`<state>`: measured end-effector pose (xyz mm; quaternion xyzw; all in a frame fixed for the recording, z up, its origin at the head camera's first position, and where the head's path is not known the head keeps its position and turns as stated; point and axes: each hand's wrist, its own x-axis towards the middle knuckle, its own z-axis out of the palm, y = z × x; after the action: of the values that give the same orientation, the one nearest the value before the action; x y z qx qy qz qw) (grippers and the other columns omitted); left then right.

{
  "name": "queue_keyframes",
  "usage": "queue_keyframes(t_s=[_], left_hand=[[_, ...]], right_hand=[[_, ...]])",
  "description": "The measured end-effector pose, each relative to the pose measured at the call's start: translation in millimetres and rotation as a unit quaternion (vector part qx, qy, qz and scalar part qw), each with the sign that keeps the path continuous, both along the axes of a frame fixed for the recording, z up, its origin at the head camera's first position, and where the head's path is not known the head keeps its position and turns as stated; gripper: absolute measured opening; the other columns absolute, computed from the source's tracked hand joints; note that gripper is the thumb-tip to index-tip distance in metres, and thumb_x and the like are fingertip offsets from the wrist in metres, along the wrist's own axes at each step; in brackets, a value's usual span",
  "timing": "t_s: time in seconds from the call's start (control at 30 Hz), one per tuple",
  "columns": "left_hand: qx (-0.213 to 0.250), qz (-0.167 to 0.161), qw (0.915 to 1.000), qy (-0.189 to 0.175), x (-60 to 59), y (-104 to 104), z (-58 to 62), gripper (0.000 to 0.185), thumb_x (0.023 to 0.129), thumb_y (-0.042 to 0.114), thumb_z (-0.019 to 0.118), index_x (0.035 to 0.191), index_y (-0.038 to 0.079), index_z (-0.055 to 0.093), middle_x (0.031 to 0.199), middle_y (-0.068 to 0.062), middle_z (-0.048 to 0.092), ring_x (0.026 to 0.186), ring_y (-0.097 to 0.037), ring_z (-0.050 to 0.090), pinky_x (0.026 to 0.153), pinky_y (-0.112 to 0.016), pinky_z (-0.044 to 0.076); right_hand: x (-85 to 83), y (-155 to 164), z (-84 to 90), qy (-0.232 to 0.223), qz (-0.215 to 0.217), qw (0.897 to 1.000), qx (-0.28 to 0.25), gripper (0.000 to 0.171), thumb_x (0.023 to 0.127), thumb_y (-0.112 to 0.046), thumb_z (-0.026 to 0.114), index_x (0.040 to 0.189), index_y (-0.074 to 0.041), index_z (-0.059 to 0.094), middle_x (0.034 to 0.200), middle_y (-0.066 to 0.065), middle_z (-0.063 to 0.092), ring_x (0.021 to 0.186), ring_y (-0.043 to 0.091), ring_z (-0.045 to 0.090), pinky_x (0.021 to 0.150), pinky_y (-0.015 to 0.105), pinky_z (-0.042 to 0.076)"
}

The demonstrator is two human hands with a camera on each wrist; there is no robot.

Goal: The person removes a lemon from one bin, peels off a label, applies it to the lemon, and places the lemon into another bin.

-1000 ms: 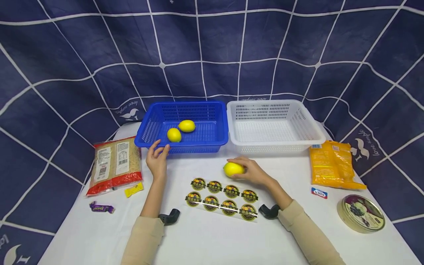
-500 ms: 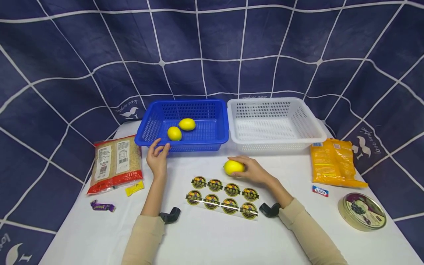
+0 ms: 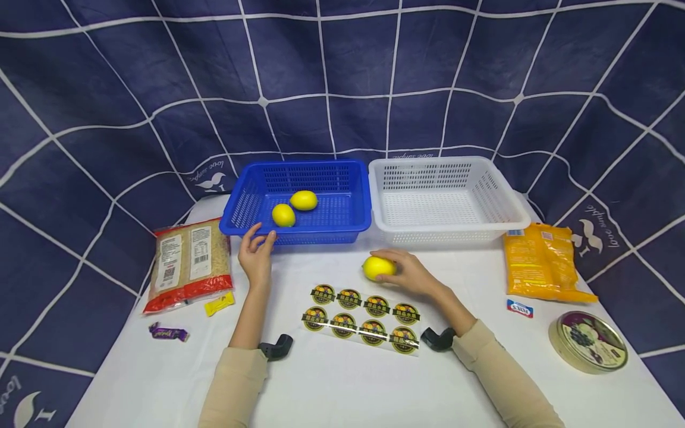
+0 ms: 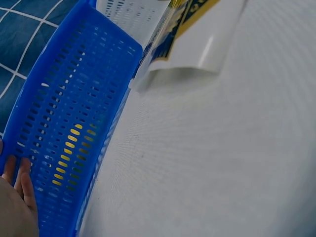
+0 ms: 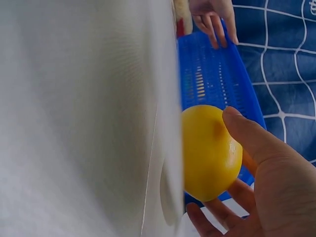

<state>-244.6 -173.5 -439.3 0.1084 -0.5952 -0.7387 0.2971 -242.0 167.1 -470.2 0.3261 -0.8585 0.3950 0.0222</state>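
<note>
Almost nothing has moved in the last second. Your right hand [image 3: 409, 274] still cups the lemon [image 3: 378, 267] on the table [image 3: 342, 380], fingers curled round its far side and thumb over the top; the right wrist view shows thumb and fingertips wrapped on it. The lemon sits where it did, just in front of the gap between the blue basket [image 3: 350, 226] and the white basket [image 3: 444, 235], just above the sticker sheet [image 3: 361, 321]. It isn't clearly lifted; it looks like it's resting on the cloth.

Your left hand [image 3: 257, 254] has stayed at the blue basket's front left corner, fingers fairly straight and resting on the rim and wall, not gripping; the left wrist view shows fingertips against the slotted wall. Two lemons [image 3: 293, 208] lie inside the blue basket, touching or nearly so, unchanged. The small upward shift of everything is your head moving, not the objects.

My read: the grasp is set but the lift hasn't started, and the left hand is steadying the basket. No sticker looks peeled off the sheet.
</note>
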Motion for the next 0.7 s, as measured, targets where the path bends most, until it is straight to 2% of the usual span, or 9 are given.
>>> queue_keyframes(t_s=[0.27, 0.43, 0.57, 0.63, 0.7], left_hand=[[-0.01, -0.001, 0.9999, -0.002, 0.4, 0, 0.7, 0.041, 0.078, 0.009, 0.074, 0.117, 0.002, 0.06, 0.086, -0.022, 0.058, 0.07, -0.013, 0.065, 0.063, -0.02, 0.053], [-0.038, -0.001, 0.9993, -0.003, 3.8, 2, 5.3, 0.04, 0.081, 0.007, 0.071, 0.118, 0.0, 0.059, 0.088, -0.025, 0.058, 0.074, -0.025, 0.064, 0.065, -0.021, 0.053], [-0.125, 0.015, 0.9921, -0.007, 16.7, 7, 15.1, 0.034, 0.085, 0.007, 0.066, 0.118, -0.001, 0.059, 0.091, -0.026, 0.062, 0.08, -0.033, 0.061, 0.064, -0.019, 0.051], [-0.183, 0.021, 0.9828, -0.008, 27.0, 11, 19.7, 0.031, 0.087, 0.006, 0.064, 0.117, -0.002, 0.06, 0.092, -0.024, 0.064, 0.081, -0.031, 0.06, 0.063, -0.016, 0.049], [-0.239, 0.013, 0.9708, -0.008, 37.9, 14, 22.2, 0.03, 0.087, 0.006, 0.064, 0.115, -0.002, 0.06, 0.091, -0.022, 0.065, 0.081, -0.026, 0.059, 0.062, -0.013, 0.047]], right_hand=[[-0.6, 1, 2.2, 0.035, 0.01, 0.999, -0.012, 0.053, 0.079, -0.027, 0.074, 0.126, -0.01, 0.057, 0.13, 0.013, 0.052, 0.123, 0.032, 0.041, 0.104, 0.053, 0.03], [3.7, -1, 10.8, 0.042, 0.003, 0.999, -0.022, 0.051, 0.08, -0.029, 0.073, 0.125, -0.013, 0.057, 0.129, 0.009, 0.053, 0.122, 0.025, 0.042, 0.103, 0.049, 0.031], [12.2, -6, 20.0, 0.073, -0.003, 0.996, -0.05, 0.042, 0.081, -0.026, 0.072, 0.12, -0.014, 0.061, 0.123, 0.002, 0.058, 0.117, 0.02, 0.047, 0.101, 0.043, 0.036], [19.2, -10, 24.8, 0.095, -0.004, 0.993, -0.07, 0.036, 0.081, -0.021, 0.072, 0.115, -0.014, 0.064, 0.119, -0.001, 0.061, 0.114, 0.018, 0.049, 0.099, 0.039, 0.039], [27.9, -13, 28.7, 0.109, -0.002, 0.99, -0.09, 0.032, 0.081, -0.016, 0.072, 0.112, -0.013, 0.066, 0.114, -0.002, 0.063, 0.11, 0.017, 0.052, 0.097, 0.037, 0.041]])
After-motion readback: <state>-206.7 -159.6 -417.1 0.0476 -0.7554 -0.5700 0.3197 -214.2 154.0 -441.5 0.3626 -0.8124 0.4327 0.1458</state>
